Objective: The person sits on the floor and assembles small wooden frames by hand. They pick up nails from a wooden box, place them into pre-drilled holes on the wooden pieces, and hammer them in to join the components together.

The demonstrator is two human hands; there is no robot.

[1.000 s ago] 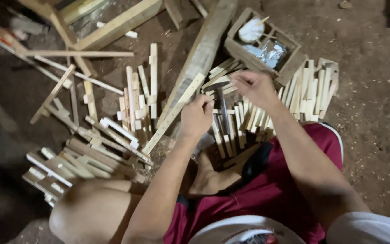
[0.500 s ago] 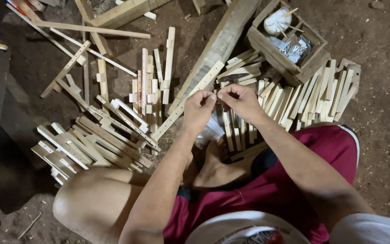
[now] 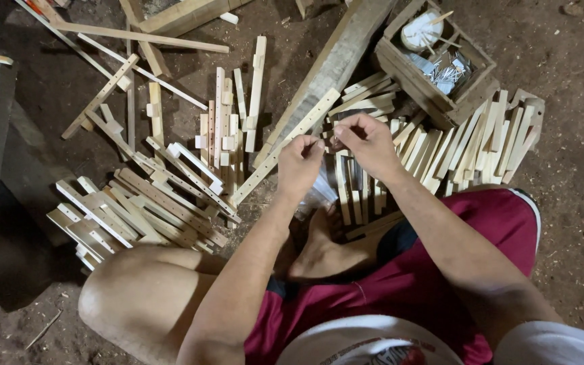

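Now both hands pinched together — left hand (image 3: 299, 164), right hand (image 3: 366, 140) — wooden slats (image 3: 441, 145) crowding every side.

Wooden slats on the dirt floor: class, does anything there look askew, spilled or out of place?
Yes. The wooden slats lie scattered at crossing angles left of the left hand, not stacked. Those by the right hand fan out more evenly. The wooden box sits tilted among them.

Pale matt wood slats (image 3: 170, 203), dirt floor (image 3: 576, 223)

Both hands raised together: left hand (image 3: 299, 165) fisted, right hand (image 3: 366, 140) pinching.
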